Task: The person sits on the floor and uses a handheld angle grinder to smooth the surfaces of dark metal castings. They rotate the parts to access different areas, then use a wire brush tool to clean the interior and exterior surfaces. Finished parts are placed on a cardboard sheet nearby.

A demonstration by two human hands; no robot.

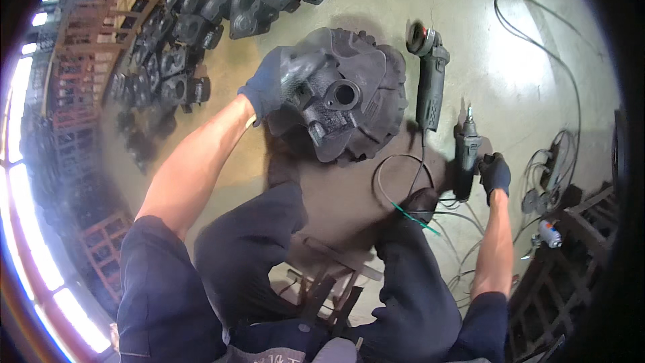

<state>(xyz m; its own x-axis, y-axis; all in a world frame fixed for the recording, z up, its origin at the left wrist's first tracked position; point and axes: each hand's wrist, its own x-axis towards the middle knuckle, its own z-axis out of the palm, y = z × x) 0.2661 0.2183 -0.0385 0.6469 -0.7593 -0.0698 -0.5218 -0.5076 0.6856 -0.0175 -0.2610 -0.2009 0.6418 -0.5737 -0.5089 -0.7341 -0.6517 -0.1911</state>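
A large dark cast-metal housing (pixel 383 101) with a round bored hole stands on the floor in front of me. My left hand (pixel 267 87), in a dark glove, grips its left side; the fingertips are partly hidden. To the right, a straight die grinder (pixel 465 161) points its metal tip away from me. My right hand (pixel 495 173), also gloved, is right beside the die grinder's body with its fingers curled; what they hold, if anything, is hidden. An angle grinder (pixel 431 87) with a round disc lies between the housing and the die grinder.
Several dark castings (pixel 245 10) lie in rows at the far left, by a rusty metal rack (pixel 80 60). Black cables (pixel 576 94) loop over the floor at right. A white-and-orange bottle-like object (pixel 549 234) sits near a dark slatted frame (pixel 571 269). A green cord (pixel 416 218) crosses my right foot.
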